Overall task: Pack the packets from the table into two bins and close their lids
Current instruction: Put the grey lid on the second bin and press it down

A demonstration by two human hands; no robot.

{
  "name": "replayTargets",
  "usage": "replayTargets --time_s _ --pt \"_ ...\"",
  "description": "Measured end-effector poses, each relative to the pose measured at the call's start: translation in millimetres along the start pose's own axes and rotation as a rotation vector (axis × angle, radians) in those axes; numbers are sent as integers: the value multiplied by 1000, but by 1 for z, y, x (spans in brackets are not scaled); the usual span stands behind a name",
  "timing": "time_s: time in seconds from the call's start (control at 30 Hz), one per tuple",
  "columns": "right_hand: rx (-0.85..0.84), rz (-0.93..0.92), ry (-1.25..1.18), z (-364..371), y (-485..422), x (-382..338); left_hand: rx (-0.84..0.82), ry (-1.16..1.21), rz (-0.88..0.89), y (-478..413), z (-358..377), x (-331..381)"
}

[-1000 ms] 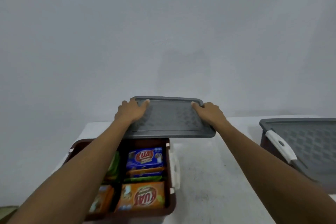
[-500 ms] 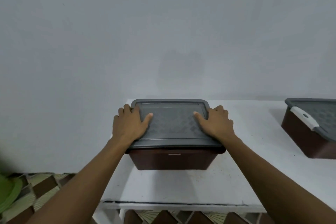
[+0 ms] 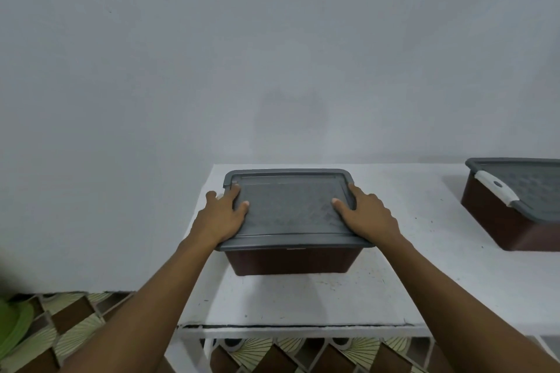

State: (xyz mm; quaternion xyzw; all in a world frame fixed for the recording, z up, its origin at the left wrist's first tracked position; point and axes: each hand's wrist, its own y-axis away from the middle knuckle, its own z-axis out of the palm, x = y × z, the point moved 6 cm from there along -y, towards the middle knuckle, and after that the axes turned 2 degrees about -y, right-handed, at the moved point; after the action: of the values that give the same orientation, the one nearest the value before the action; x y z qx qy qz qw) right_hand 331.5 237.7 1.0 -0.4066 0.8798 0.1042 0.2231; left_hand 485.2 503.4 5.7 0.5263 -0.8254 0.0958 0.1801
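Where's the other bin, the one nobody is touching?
In the head view, the other bin stands at the far right of the white table, apart from the right hand.

Lid (image 3: 291, 209), frame centre: grey matt plastic, embossed texture. Bin (image 3: 292, 260): brown smooth plastic. Counter (image 3: 303, 297): white, matt, speckled. Floor (image 3: 69, 321), lower left: glossy patterned tile.
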Motion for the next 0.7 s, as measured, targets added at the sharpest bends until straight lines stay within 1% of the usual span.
replayTargets --time_s 0.1,0.23,0.33,0.4,0.47,0.57,0.63,0.7 --pt "74 -34 39 -7 9 -6 128 -48 27 6 -6 6" --pt "197 -161 84 -16 17 -20 280 -85 89 8 -12 10" --pt "208 -271 110 -16 21 -28 378 -28 96 16 -19 12" --pt "190 -291 131 -16 20 -29 415 -20 118 20 -21 15" --pt "179 -305 134 -15 18 -27 427 -44 145 19 -21 16" --pt "155 -310 90 -11 17 -22 401 -51 182 17 -18 16" --pt "119 -281 70 -6 17 -18 355 -35 206 18 -15 12" --pt "89 -267 78 -4 16 -17 269 -57 234 18 -11 9"
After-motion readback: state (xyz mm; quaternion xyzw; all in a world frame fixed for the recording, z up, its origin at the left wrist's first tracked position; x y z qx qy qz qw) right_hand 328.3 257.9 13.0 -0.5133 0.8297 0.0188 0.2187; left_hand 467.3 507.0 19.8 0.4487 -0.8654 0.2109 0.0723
